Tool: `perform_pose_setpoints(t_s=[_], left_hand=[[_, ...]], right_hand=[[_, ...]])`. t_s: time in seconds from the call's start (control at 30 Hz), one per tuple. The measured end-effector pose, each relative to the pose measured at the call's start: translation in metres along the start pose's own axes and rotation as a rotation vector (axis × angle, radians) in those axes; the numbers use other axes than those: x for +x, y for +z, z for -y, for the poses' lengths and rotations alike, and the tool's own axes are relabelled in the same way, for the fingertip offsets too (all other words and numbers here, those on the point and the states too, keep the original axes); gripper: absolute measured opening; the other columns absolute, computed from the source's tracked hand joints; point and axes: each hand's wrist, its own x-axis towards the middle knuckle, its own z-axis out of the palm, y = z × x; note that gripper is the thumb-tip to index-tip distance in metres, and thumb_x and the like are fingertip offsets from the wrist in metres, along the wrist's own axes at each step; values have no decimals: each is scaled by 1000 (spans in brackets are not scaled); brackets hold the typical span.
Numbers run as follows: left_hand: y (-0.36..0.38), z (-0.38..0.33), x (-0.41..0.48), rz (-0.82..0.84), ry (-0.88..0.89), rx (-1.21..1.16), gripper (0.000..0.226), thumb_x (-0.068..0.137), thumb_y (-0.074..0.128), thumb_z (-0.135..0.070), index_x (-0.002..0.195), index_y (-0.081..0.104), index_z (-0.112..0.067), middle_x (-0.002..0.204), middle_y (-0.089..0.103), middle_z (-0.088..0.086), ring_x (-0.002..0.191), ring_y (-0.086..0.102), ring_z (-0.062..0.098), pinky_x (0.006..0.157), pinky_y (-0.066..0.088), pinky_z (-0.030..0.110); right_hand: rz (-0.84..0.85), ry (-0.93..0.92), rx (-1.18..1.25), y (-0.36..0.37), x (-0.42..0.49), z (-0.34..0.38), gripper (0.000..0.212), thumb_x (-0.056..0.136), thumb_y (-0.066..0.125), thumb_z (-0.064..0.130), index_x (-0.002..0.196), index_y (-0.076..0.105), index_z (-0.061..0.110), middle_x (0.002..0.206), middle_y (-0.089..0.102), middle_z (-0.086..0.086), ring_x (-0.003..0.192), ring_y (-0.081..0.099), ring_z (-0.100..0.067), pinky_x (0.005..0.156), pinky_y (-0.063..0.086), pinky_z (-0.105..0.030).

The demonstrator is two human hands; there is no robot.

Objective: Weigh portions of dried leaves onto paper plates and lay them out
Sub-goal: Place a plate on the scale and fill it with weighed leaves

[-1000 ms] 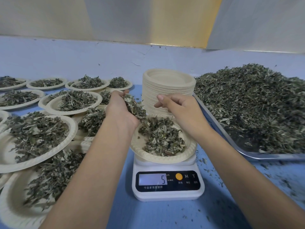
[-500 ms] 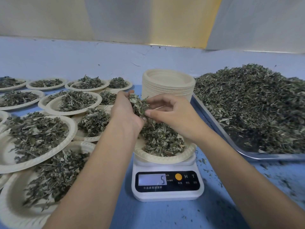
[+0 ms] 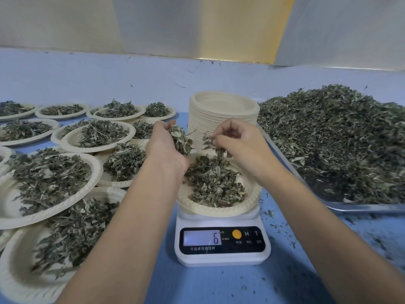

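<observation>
Nearest, on the blue desk [image 3: 219, 286], one scale [image 3: 222, 244] stood square to the person, its display showing 6. On it sat one plate [image 3: 219, 210] with a loose portion [image 3: 215, 183] of dried leaves. The plate was round, so it offered no long axis to line up with. It lay straight below and between the two hands, a little nearer the person than the fingers. The left hand [image 3: 166, 145] was curled round a clump [image 3: 180, 139] of spare leaves above the plate's far left edge. The right hand [image 3: 238, 143] pinched a few leaves [image 3: 210, 141] above the far middle, and some of them hung down toward the portion. Both hands were about equally close to the plate, so either could probably drop more without reaching. If the weight was right, the left hand was on the side of the laid-out plates and the right on the side of the supply. To the left lay a dozen or more filled plates [image 3: 8, 194]. They overlapped and ran off the frame's edge, so an exact count could not be made. Just behind the scale stood one tall stack [image 3: 219, 119] of empty plates. To the right, one metal tray [image 3: 361, 207] carried a single large heap [image 3: 339, 139] of leaves, and crumbs were scattered on the desk beside it.
</observation>
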Motion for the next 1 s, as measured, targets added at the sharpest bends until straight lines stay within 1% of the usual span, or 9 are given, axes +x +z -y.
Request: perform_pose_setpoints(t_s=[0.1,0.17,0.23,0.33,0.47,0.57,0.73,0.9,1.0], left_hand=[[1,2,-2,-3,2,-40,22,92,42,-17,73,52,-17,69,54,1,41,55,15,47,55,29],[2,3,-2,-9,-7,-25,22,92,42,-19,74,54,-19,69,55,1,49,55,17,62,57,36],[1,3,0,-22,4,-15,23,92,42,-20,72,53,-19,69,54,0,47,54,16,55,55,29],[-1,3,3,-21,-18,-6,21,92,42,-21,74,53,-19,79,56,1,71,56,19,80,55,40],[0,4,0,-40,-7,-27,23,92,41,-19,73,52,-18,69,54,1,52,53,17,53,50,25],[2,5,-3,-45,2,-62,25,93,41,-17,71,53,-17,65,53,0,30,49,13,35,42,16],[3,6,-6,-43,-3,-81,24,93,42,-16,72,54,-16,62,54,1,22,45,11,32,39,15],[5,12,-1,-9,-15,18,22,92,41,-18,72,52,-18,67,52,0,55,54,17,47,42,22],[8,17,0,8,9,87,20,92,41,-19,78,54,-15,86,60,3,79,61,21,73,53,30]], right_hand=[[-18,19,6,-3,1,-1,11,81,66,12,75,63,20,82,69,-9,76,60,-17,79,50,-37],[-13,10,11,-4,1,-1,14,83,65,12,72,63,21,72,67,3,70,58,-9,73,47,-29],[-8,-8,3,-5,1,-1,17,84,64,12,70,63,22,65,65,11,67,58,-4,72,47,-28],[3,-13,-18,-5,1,-2,14,85,64,15,73,69,20,75,68,-2,74,60,-10,76,50,-37],[21,-6,-22,-4,0,-1,19,79,59,19,72,73,30,84,72,6,79,62,-4,77,49,-25],[6,9,-22,-4,0,0,17,76,58,23,71,72,30,85,72,0,78,61,-9,81,51,-33],[19,-35,12,-3,-2,3,13,84,67,13,84,72,24,85,70,6,75,61,-5,81,51,-28],[135,-201,36,5,-9,11,29,79,76,12,100,67,29,109,65,-2,76,62,-5,78,54,-23],[137,-250,5,10,-11,13,34,77,75,4,98,67,30,112,64,-3,80,59,-4,77,51,-22]])
